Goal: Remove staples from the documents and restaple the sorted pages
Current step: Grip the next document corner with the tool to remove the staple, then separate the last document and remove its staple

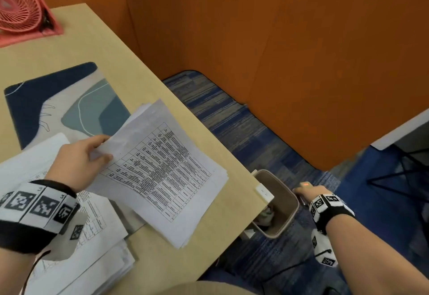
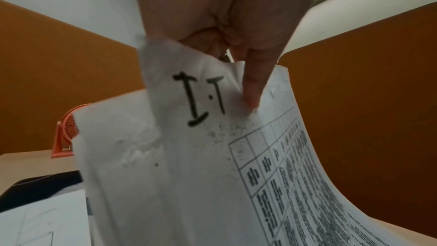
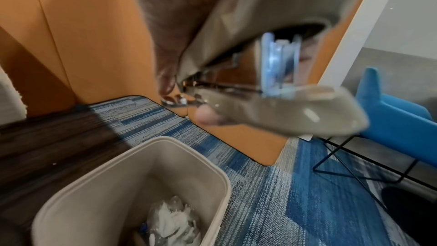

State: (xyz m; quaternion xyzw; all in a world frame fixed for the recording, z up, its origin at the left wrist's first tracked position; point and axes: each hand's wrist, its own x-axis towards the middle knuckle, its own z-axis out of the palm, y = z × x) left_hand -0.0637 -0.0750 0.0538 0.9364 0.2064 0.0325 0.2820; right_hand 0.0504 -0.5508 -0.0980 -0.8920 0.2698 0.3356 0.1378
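Papers (image 1: 162, 169): thin matt paper, printed
Desk (image 1: 97, 39): smooth matt wood-look
Stapler (image 3: 272, 111): glossy grey plastic, shiny metal
Bin (image 3: 132, 171): smooth matt plastic
Floor (image 1: 232, 127): rough woven carpet
Fan (image 1: 21, 4): pink plastic

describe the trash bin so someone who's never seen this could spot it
Follow the tan desk to its right edge and look down at the blue striped carpet. The beige bin stands there below the right hand, the only open-topped container, with crumpled white waste inside.

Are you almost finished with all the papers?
Not yet. The left hand pinches the corner of a printed table packet on the tan desk. The right hand holds a grey stapler tool over the beige waste bin. White sheets still wait, unsorted.
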